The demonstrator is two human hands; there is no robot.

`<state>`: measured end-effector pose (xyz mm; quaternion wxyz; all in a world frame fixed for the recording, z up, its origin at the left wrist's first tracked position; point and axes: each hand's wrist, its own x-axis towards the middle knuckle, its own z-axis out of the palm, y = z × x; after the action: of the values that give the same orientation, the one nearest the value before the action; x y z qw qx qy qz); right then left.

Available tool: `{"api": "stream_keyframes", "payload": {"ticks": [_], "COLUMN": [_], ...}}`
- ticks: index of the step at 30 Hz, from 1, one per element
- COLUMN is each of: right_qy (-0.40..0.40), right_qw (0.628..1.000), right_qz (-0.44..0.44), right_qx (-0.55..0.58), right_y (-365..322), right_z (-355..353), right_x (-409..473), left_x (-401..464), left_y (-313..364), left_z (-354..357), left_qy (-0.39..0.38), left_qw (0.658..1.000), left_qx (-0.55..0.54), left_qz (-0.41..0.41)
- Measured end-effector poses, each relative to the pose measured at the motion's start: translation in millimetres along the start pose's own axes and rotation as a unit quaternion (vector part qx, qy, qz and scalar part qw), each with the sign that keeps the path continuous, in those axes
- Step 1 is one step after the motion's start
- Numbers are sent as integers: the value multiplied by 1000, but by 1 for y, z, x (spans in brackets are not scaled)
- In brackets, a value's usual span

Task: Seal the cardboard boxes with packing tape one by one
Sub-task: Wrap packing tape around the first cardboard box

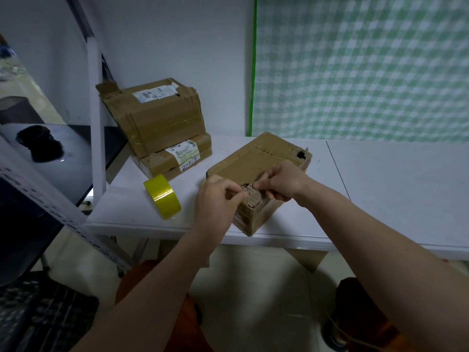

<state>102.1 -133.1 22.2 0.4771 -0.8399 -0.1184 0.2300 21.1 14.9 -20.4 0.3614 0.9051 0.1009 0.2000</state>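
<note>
A worn cardboard box [256, 158] lies on the white table [380, 189], one corner over the front edge. My left hand [218, 199] and my right hand [281, 181] meet at the torn near edge of its top. Both pinch the ragged flap there with thumb and fingertips. A roll of yellow packing tape [162, 195] stands on edge on the table, left of my left hand. At the back left lies a flat box [175, 158] with a label. On top of it a larger box [154, 110] leans against the wall.
A white shelf post [97, 123] stands at the table's left end, with a dark glossy surface [63, 158] beyond it. A green checked cloth [355, 67] hangs on the wall behind. A crate [38, 313] is on the floor at lower left.
</note>
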Motion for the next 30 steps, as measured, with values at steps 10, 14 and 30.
{"api": "stream_keyframes", "payload": {"ticks": [10, 14, 30], "right_qy": [33, 23, -77], "right_qw": [999, 1000, 990], "right_qz": [8, 10, 13], "right_qx": [13, 12, -121], "right_y": [2, 1, -18], "right_z": [-2, -5, -10], "right_x": [4, 4, 18], "left_x": [-28, -29, -33], "left_y": [-14, -12, -22], "left_z": [10, 12, 19], "left_qy": [27, 13, -7], "left_qw": [958, 944, 946], "left_qx": [167, 182, 176], "left_qz": [232, 275, 271]}}
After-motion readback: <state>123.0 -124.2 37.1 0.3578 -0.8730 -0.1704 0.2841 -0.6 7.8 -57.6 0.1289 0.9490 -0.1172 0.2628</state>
